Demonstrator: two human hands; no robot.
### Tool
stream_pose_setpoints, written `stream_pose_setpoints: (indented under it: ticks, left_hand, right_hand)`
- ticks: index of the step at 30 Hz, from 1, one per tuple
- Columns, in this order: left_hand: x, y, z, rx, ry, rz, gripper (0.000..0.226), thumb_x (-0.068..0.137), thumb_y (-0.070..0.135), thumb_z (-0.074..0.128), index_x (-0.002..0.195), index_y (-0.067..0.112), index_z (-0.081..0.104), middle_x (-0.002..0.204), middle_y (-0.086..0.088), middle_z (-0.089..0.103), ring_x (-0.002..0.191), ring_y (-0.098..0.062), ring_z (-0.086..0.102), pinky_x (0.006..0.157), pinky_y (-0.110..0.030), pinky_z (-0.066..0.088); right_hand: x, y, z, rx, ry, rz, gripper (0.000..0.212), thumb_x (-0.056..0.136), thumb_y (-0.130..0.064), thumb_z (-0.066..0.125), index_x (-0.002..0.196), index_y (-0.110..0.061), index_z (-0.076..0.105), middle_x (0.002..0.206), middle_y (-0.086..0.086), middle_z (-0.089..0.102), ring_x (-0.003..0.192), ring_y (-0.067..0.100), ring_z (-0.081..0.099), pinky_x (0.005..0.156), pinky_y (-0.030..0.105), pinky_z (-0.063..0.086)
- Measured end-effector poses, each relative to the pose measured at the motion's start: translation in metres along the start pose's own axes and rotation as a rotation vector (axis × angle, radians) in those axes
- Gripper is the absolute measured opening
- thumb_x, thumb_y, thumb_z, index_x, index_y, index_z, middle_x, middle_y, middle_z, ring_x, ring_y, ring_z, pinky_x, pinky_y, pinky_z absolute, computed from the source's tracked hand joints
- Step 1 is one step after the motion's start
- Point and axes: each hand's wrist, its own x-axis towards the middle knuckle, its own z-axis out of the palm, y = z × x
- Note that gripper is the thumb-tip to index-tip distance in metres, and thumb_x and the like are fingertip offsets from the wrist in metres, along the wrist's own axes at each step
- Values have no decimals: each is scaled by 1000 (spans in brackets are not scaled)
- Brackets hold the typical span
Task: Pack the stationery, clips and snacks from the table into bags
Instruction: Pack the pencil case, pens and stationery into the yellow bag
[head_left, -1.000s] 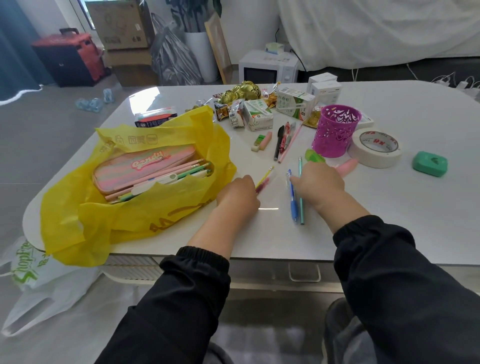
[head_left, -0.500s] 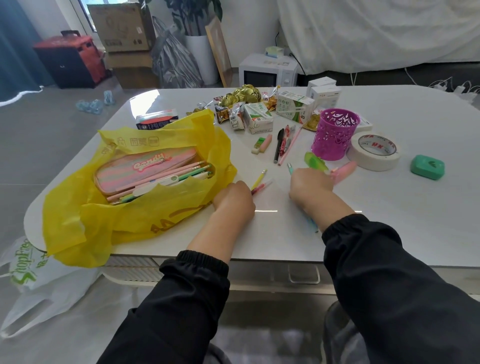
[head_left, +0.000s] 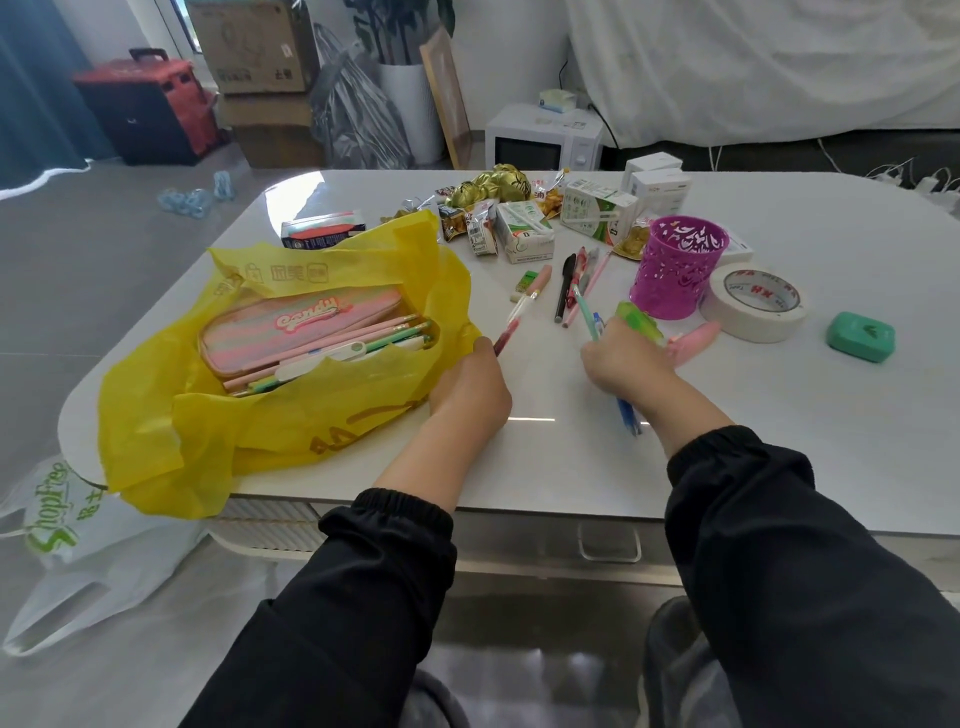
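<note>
L hand (head_left: 470, 387) curled round pink pen (head_left: 511, 325), yellow bag (head_left: 332, 431) just left; R hand (head_left: 623, 364) clutches blue pens (head_left: 627, 415).

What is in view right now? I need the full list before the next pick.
table: one, white, under everything
yellow bag: one, yellow, open on the table's left
pencil case: one, pink-striped, inside the yellow bag
pencils: several, pink and green, beside the pencil case
white bag: one, white with green print, below the table's left corner
snacks: a pile, gold and mixed, far centre
drink cartons: two, white-green, beside the snacks
pen cup: one, purple, right of centre
loose pens: several, black, red, pink, left of the pen cup
tape roll: one, white, right of the pen cup
green case: one, green, far right
left hand: gripping reddish pens at the bag's rim
right hand: gripping blue pens, centre
</note>
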Motion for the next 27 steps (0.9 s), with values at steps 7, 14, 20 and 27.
stream_pose_setpoints:
  ticks: [7,14,20,27]
  left_hand:
    - [7,-9,6,-141,63,10,24,101,18,37,122,8,44,118,-12,58,104,-28,55,72,-31,38]
    - [10,-11,13,-156,118,50,24,101,18,37,121,8,46,117,-12,60,103,-29,57,71,-32,40]
    - [13,-10,12,-158,117,18,26,99,11,37,124,9,45,119,-13,59,106,-31,57,75,-34,43]
    - [14,-10,9,-213,93,-6,28,96,7,36,121,9,49,121,-12,60,110,-30,56,82,-34,43]
  right_hand:
    - [26,-3,-5,494,21,48,30,93,-4,38,122,-5,46,80,9,45,63,21,46,46,29,40]
    - [75,-19,-30,351,85,16,13,96,-19,49,95,-6,48,76,7,49,59,18,46,49,26,40]
    - [103,-32,-33,27,16,-1,22,96,-27,50,98,-6,50,74,7,49,76,23,55,60,26,46]
    - [113,-44,-25,-158,14,-10,27,94,-32,50,96,-5,53,70,7,47,68,23,51,47,27,32]
